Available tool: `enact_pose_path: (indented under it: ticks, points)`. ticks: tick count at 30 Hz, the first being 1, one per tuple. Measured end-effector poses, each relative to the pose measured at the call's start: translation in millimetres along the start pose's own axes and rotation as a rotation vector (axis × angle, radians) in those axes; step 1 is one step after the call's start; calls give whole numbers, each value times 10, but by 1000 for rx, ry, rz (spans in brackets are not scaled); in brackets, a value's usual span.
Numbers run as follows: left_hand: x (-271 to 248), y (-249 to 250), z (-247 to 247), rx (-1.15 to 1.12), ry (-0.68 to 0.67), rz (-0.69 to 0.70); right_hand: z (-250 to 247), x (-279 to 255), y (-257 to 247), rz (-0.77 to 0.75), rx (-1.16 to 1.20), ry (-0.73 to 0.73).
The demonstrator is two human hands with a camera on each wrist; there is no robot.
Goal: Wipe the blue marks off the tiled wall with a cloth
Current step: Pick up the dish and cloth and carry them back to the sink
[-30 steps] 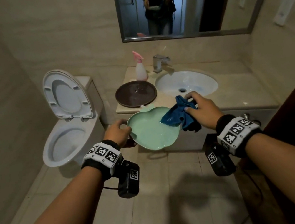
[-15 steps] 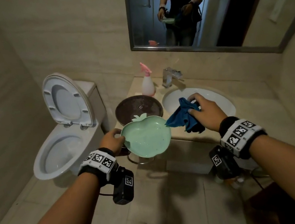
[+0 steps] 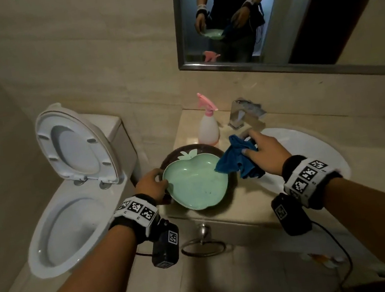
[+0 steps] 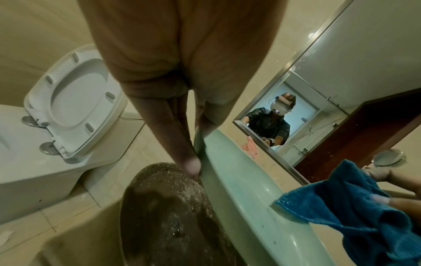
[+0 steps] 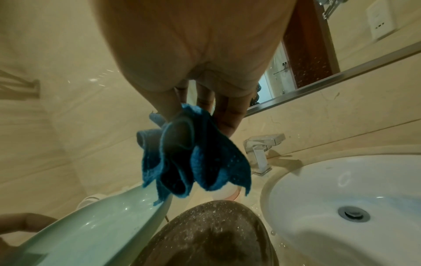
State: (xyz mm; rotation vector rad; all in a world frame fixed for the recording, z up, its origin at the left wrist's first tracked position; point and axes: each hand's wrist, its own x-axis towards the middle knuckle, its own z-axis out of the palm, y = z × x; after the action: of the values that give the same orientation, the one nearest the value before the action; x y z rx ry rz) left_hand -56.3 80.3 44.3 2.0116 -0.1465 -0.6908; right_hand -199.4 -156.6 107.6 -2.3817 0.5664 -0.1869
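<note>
Over the counter's left end, left hand (image 3: pixel 152 186) grips the green dish (image 3: pixel 196 183) while right hand (image 3: pixel 265 152) pinches the cloth (image 3: pixel 236 161): judging by this, set the dish down flat first.

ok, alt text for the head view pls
Seen from above, a left hand holds a green apple-shaped dish over a dark round plate on a vanity counter, while the right hand grips a blue cloth. Toilet at left, sink and mirror at right.

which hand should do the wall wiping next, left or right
Right, probably. The right hand already grips the blue cloth, bunched and hanging from its fingers. The left hand is busy holding the green dish by its rim. No blue marks show in these views.
</note>
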Motion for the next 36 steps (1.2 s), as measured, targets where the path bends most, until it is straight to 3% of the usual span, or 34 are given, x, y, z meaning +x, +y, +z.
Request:
enact_pose_path:
  ticks: [5,14,22,36]
  points:
    - [615,9,-88,63,-50,-8,164,454,29,71,-30,-1]
    - [1214,-248,20,160,-116,-56,561,850,240,255,-52,-89]
    - [1421,-495,213,324,-97,-56,1007,994,568,372,-112,-228]
    - [1707,-601,324,506,-128,-34,1322,1127,865,363,-278,-421]
